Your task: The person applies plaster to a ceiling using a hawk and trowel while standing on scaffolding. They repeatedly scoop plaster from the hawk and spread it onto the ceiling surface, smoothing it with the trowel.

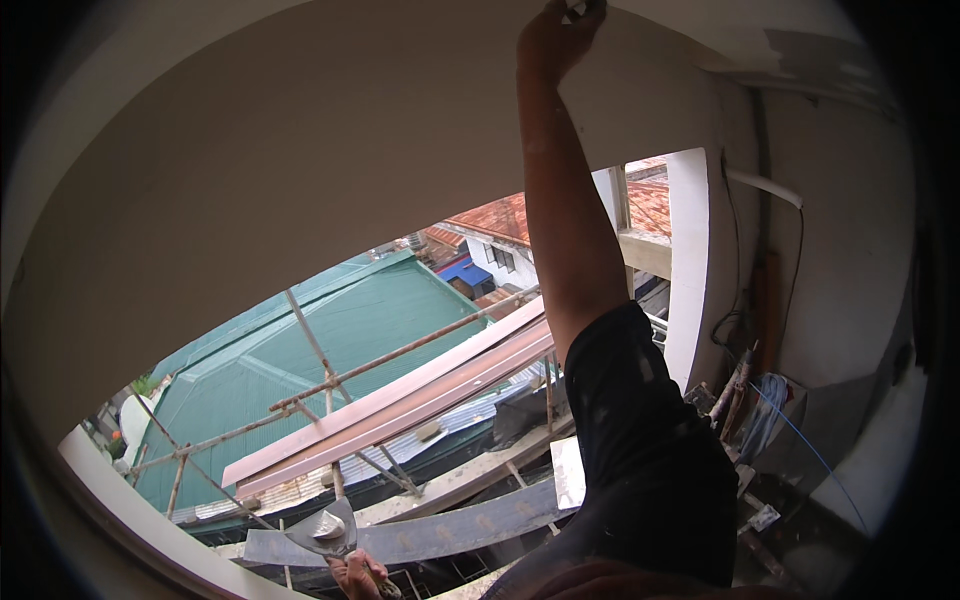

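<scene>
Putty knife: flared grey blade, lumpy white paste
Left hand grips it; raised right hand clutches a cropped object.

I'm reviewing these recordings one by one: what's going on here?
The person's left grip holds a broad, flat-bladed grey scraper, with a lump of white paste on it. The right grip is raised to the picture's top edge, where whatever it may hold is mostly cut off. Beyond the opening stands rusty pipe scaffolding, with a green ribbed roof behind.
</scene>
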A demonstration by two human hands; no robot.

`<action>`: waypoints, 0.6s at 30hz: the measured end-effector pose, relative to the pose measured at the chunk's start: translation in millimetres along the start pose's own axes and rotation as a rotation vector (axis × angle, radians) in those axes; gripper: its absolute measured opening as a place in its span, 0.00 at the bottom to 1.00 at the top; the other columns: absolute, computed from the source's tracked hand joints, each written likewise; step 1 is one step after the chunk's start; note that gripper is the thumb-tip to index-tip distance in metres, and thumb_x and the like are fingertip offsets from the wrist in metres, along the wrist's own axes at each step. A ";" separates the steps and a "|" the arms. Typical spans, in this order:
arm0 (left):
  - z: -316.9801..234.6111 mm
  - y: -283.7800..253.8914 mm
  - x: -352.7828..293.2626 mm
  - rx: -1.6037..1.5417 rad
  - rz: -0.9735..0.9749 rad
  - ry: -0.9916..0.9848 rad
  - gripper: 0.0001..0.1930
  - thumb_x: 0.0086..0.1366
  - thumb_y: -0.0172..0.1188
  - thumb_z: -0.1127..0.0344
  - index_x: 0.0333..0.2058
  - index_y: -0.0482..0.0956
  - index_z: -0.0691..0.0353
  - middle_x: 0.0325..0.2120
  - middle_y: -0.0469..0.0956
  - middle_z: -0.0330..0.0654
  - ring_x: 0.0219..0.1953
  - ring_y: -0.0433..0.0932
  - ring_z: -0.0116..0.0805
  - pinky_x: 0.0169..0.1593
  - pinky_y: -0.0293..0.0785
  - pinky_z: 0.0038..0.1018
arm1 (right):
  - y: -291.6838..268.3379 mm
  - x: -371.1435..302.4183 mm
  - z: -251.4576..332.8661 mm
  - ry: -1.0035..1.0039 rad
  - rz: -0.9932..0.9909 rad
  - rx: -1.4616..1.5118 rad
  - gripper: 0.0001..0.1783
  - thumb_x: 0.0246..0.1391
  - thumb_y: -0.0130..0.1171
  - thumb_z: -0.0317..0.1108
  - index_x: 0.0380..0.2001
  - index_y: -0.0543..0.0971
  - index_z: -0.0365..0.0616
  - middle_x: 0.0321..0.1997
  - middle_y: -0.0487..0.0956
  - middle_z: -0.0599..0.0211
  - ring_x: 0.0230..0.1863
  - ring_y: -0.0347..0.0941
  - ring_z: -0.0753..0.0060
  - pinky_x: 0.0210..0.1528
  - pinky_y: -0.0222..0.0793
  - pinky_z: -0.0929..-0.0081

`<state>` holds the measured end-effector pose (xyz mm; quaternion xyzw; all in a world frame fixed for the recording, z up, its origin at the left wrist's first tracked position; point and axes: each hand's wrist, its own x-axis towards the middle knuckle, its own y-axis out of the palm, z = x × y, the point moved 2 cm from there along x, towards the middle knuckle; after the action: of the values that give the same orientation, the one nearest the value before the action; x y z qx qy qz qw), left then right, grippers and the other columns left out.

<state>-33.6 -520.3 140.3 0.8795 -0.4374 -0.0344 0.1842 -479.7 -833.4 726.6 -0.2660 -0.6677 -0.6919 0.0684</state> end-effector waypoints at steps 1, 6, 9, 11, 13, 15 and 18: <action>-1.4 -3.0 -0.6 -0.004 -0.004 0.000 0.16 0.65 0.53 0.68 0.50 0.62 0.59 0.13 0.68 0.39 0.12 0.67 0.30 0.14 0.67 0.29 | 2.2 -5.2 2.2 0.000 0.003 -0.001 0.30 0.61 0.53 0.26 0.67 0.65 0.36 0.63 0.73 0.49 0.56 0.71 0.53 0.59 0.67 0.58; -4.7 -21.1 -5.1 -0.046 -0.011 0.011 0.20 0.65 0.53 0.69 0.53 0.60 0.60 0.13 0.67 0.40 0.11 0.67 0.31 0.14 0.67 0.29 | 17.6 -28.1 35.0 0.056 0.024 0.013 0.31 0.61 0.54 0.27 0.68 0.64 0.37 0.65 0.71 0.50 0.59 0.69 0.52 0.60 0.66 0.57; -7.1 -31.5 -6.2 -0.067 -0.017 0.015 0.22 0.64 0.53 0.70 0.55 0.59 0.60 0.13 0.67 0.40 0.11 0.67 0.31 0.14 0.67 0.29 | 23.8 -43.6 50.2 0.086 0.048 0.016 0.32 0.62 0.54 0.28 0.69 0.63 0.38 0.67 0.69 0.51 0.59 0.69 0.52 0.61 0.66 0.56; -9.9 -39.1 -7.6 -0.082 -0.020 0.017 0.23 0.64 0.53 0.70 0.56 0.58 0.60 0.13 0.67 0.40 0.11 0.66 0.31 0.14 0.68 0.29 | 28.8 -52.9 59.1 0.095 0.054 0.030 0.32 0.62 0.54 0.28 0.69 0.62 0.38 0.68 0.68 0.51 0.59 0.69 0.52 0.61 0.66 0.55; -12.2 -45.7 -8.3 -0.098 -0.019 0.016 0.24 0.64 0.52 0.70 0.58 0.57 0.60 0.13 0.66 0.40 0.11 0.66 0.31 0.14 0.68 0.29 | 34.7 -61.1 66.7 0.078 0.042 0.046 0.32 0.62 0.54 0.28 0.69 0.63 0.38 0.67 0.68 0.51 0.58 0.69 0.52 0.61 0.66 0.56; -14.8 -51.7 -9.1 -0.115 -0.015 0.018 0.25 0.64 0.52 0.71 0.59 0.57 0.60 0.13 0.66 0.40 0.11 0.66 0.31 0.14 0.68 0.29 | 40.4 -67.7 73.6 0.068 0.030 0.049 0.32 0.61 0.54 0.28 0.69 0.63 0.38 0.67 0.68 0.51 0.58 0.69 0.53 0.61 0.66 0.57; -19.0 -59.9 -10.0 -0.145 -0.010 0.019 0.27 0.63 0.52 0.71 0.61 0.55 0.60 0.13 0.66 0.41 0.11 0.66 0.31 0.14 0.68 0.29 | 50.1 -79.4 86.2 0.059 0.018 0.054 0.32 0.61 0.54 0.28 0.68 0.64 0.37 0.66 0.69 0.51 0.57 0.70 0.54 0.61 0.66 0.58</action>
<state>9.8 -474.0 135.8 0.8664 -0.4274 -0.0587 0.2515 -365.8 -776.3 731.7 -0.2497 -0.6814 -0.6805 0.1016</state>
